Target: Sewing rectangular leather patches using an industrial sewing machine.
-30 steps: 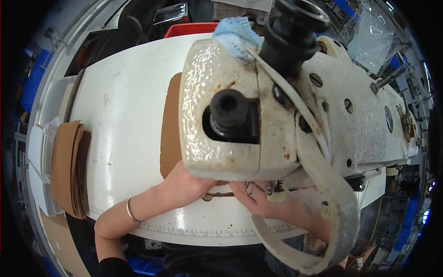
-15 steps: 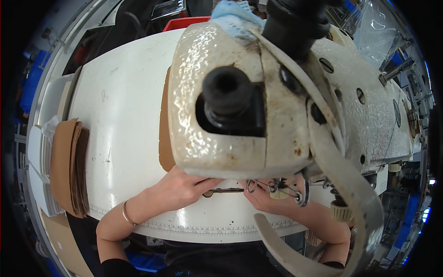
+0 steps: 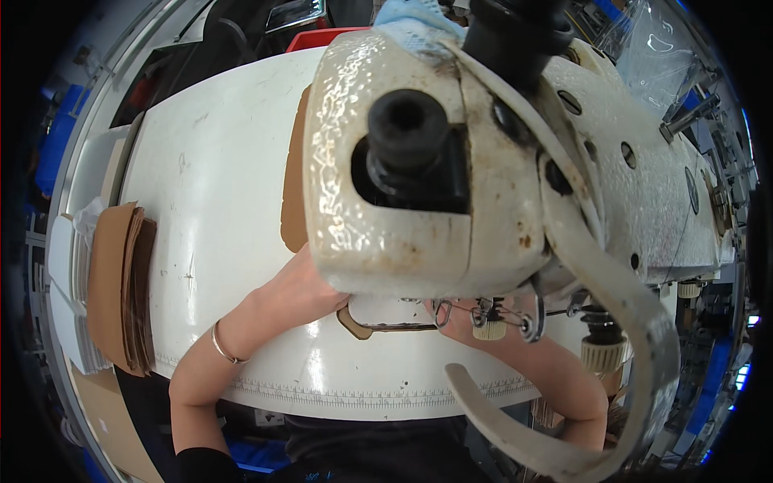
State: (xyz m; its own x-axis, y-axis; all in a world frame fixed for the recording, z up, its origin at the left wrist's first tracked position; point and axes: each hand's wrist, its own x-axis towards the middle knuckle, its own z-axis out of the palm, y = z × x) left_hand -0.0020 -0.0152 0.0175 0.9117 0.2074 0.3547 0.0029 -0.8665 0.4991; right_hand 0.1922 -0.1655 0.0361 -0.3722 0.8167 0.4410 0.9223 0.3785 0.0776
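The worn cream head of a sewing machine (image 3: 386,249) covers much of the middle. Beneath it lies a flat brown piece (image 3: 295,189), its edge showing along the machine's left side. My left hand (image 3: 302,283) is just left of the machine head, against this edge, its fingertips mostly hidden under the head. A brown rounded corner with a dark edge (image 3: 354,324) shows just below the left hand. My right hand (image 3: 460,324) is under the machine's front right, partly covered by thread guides; its fingers are largely out of sight. What either hand grips cannot be seen.
Brown sheets (image 3: 117,290) stand stacked at the left beside white ones (image 3: 68,282). A curved cream lever (image 3: 644,378) reaches down at the right, near ridged knobs (image 3: 602,354). A ruler strip (image 3: 346,398) runs along the near edge of the white table (image 3: 217,169).
My left hand and the brown piece have moved farther from me, showing more of the near brown corner. The right hand has moved slightly the same way. The machine head sits slightly right in view.
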